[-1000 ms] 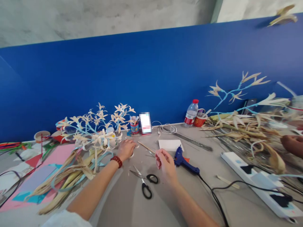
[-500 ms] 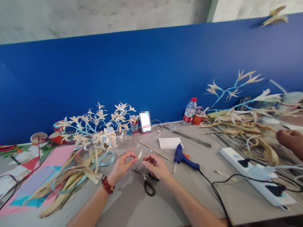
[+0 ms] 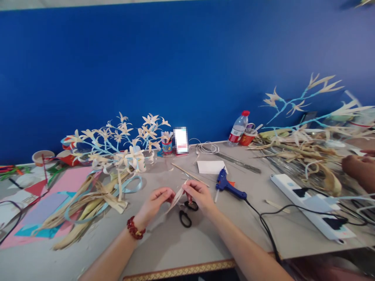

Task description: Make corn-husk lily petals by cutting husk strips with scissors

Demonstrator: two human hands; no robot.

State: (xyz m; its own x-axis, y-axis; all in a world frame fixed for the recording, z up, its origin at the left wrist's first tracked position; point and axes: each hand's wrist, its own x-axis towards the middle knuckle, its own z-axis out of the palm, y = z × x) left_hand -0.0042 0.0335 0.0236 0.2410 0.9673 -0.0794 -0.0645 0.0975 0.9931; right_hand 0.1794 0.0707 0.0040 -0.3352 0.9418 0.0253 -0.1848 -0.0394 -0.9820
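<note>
Between my hands a thin pale husk strip (image 3: 176, 198) hangs at a slant. My right hand (image 3: 199, 196) pinches its upper end between thumb and fingers. On the other side, my left hand (image 3: 159, 201), with a red bead bracelet at the wrist, has its fingers pressed together beside the strip; what lies between them is too small to make out. Black-handled scissors (image 3: 185, 219) lie on the table just under my hands, their blades hidden. A blue glue gun (image 3: 224, 184) rests to the right, near a white block (image 3: 211, 167) and a thin wooden stick (image 3: 189, 174).
Pale husk flowers on blue stems (image 3: 117, 146) stand at the left, behind dried husks (image 3: 88, 210) and coloured paper. A bottle (image 3: 238, 128), a red cup (image 3: 248, 137), more husks and a power strip (image 3: 307, 207) are on the right. Another person's hand (image 3: 359, 169) is at the right edge.
A longer husk strip now shows between my hands, where a small pale piece was near my left fingertips. My right hand has risen slightly relative to the scissors. The view has tilted down.
</note>
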